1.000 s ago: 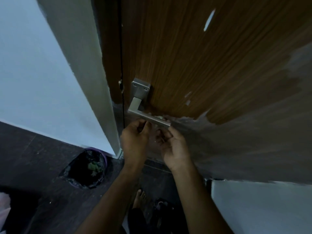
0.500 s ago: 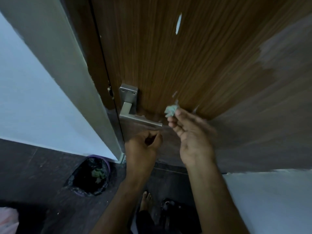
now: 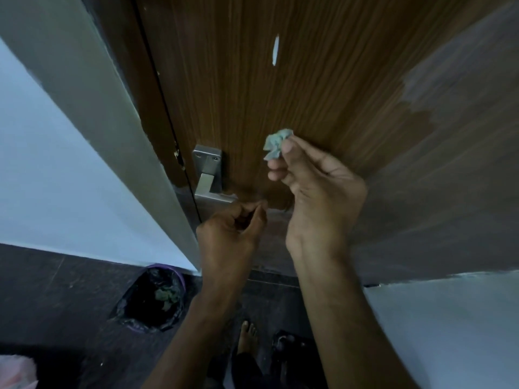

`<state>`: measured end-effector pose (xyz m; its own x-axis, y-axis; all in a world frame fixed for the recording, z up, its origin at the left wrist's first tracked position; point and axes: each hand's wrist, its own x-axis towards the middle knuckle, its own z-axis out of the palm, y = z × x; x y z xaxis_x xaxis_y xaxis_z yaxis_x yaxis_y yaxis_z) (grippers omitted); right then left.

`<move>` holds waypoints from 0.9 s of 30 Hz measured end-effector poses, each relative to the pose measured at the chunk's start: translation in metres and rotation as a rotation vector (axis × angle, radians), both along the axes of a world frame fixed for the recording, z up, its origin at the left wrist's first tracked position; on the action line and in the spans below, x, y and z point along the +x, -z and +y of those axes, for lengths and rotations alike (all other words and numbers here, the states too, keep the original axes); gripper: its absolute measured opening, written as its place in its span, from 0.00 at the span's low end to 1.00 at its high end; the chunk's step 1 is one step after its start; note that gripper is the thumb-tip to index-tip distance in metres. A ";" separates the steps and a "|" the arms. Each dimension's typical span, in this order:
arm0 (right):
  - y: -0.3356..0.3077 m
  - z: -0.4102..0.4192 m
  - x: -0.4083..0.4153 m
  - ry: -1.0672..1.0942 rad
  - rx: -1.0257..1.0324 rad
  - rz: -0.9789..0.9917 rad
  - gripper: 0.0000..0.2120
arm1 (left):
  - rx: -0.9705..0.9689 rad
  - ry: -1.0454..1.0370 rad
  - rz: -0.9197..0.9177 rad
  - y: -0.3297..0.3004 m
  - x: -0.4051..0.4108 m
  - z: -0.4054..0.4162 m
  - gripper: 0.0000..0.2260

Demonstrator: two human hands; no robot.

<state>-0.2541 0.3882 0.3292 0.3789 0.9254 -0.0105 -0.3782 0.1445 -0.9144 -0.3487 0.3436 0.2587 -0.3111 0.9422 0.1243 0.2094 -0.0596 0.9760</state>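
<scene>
A brown wooden door (image 3: 280,94) fills the upper view, its lower right part covered by a dull grey film. A steel lever handle (image 3: 207,178) sits at the door's left edge. My right hand (image 3: 317,189) pinches a small crumpled pale blue-green wad (image 3: 276,147) between thumb and fingertips, raised in front of the door. Just below the handle's lever, my left hand (image 3: 233,231) has curled fingers with thumb and fingertips close together; whether it holds anything cannot be told.
A grey door frame (image 3: 92,108) and white wall stand at left. On the dark floor below sits a bin with a black liner (image 3: 153,301) holding crumpled scraps. A bare foot (image 3: 247,335) and dark sandals lie beneath my arms.
My right hand has left the handle's end and risen up and right, carrying the crumpled wad. My left hand stays just under the lever.
</scene>
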 end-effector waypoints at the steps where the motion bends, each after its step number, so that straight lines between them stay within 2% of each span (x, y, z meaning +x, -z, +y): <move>1: 0.000 0.000 0.000 0.007 0.033 -0.011 0.05 | -0.010 0.008 -0.008 0.001 0.002 -0.002 0.06; 3: 0.014 -0.004 0.003 0.027 -0.034 -0.034 0.05 | -0.029 0.024 -0.008 0.004 0.005 -0.006 0.07; 6: 0.052 -0.016 0.010 0.100 -0.298 -0.045 0.06 | -0.070 0.048 0.005 0.012 0.007 -0.010 0.05; 9: 0.080 -0.018 0.015 0.147 -0.490 -0.010 0.08 | -0.098 0.089 0.010 0.017 0.012 -0.014 0.08; 11: 0.082 -0.019 0.016 0.183 -0.483 0.019 0.10 | -0.116 0.131 0.021 0.020 0.017 -0.015 0.09; 16: 0.046 -0.010 0.041 0.318 -0.090 -0.039 0.09 | -0.011 0.164 0.146 0.012 0.029 -0.009 0.09; 18: 0.043 -0.009 0.050 0.335 -0.033 -0.056 0.09 | 0.067 0.148 0.155 0.004 0.036 -0.004 0.08; 22: 0.072 -0.018 0.046 0.326 -0.308 0.016 0.07 | 0.126 0.111 0.149 -0.004 0.047 0.002 0.11; 24: 0.083 -0.020 0.046 0.337 -0.424 0.133 0.12 | 0.152 0.135 0.147 -0.004 0.052 -0.001 0.12; 27: 0.077 -0.019 0.052 0.354 -0.376 0.045 0.11 | 0.166 0.190 0.137 -0.002 0.055 -0.003 0.12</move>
<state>-0.2022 0.3692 0.2521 0.6598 0.6695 -0.3413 -0.4057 -0.0649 -0.9117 -0.2939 0.3408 0.2610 -0.1010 0.9454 0.3100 0.3082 -0.2665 0.9132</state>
